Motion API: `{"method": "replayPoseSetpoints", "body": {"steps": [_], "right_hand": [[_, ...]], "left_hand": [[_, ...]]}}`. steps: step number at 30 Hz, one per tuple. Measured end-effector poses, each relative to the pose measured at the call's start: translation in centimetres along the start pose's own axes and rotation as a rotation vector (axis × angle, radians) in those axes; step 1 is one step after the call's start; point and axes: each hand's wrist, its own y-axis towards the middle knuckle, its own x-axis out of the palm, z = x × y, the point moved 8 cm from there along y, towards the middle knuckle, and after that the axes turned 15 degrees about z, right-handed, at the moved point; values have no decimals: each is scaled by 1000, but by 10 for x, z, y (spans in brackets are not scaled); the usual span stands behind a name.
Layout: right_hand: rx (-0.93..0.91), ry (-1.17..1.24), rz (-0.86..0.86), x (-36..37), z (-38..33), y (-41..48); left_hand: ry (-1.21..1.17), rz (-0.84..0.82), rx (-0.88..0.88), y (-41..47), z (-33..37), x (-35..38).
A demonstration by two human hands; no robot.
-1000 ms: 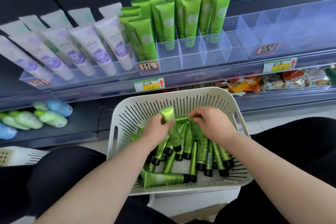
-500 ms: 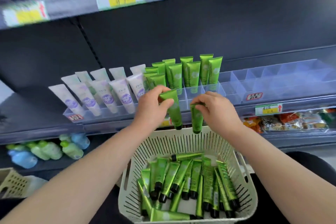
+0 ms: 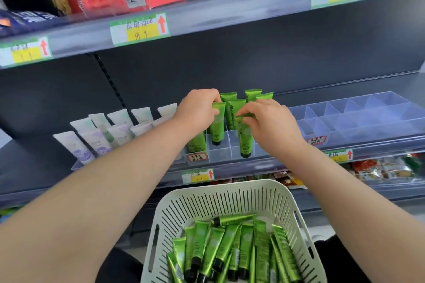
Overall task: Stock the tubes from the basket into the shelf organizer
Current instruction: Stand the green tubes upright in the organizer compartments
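At organizer | left hand pinches tube upright (cap down) | right hand pinches second tube upright

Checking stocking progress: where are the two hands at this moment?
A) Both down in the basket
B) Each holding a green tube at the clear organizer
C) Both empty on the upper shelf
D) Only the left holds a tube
B: the left hand grips a green tube and the right hand pinches a second green tube, both cap-down at the clear organizer, above the basket.
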Motion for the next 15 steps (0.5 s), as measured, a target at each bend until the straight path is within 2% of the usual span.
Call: {"method": "replayPoseSetpoints", "body": {"steps": [7,11,15], "right_hand": [[25,5,-1,1,6,4],[13,1,24,0,0,10],[-12,5,43,2,-11,18]], "left_hand": [[186,-88,34,6,-5,26],[178,-68,-22,5,-13,21],[155,3,58,1,-10,4]]}}
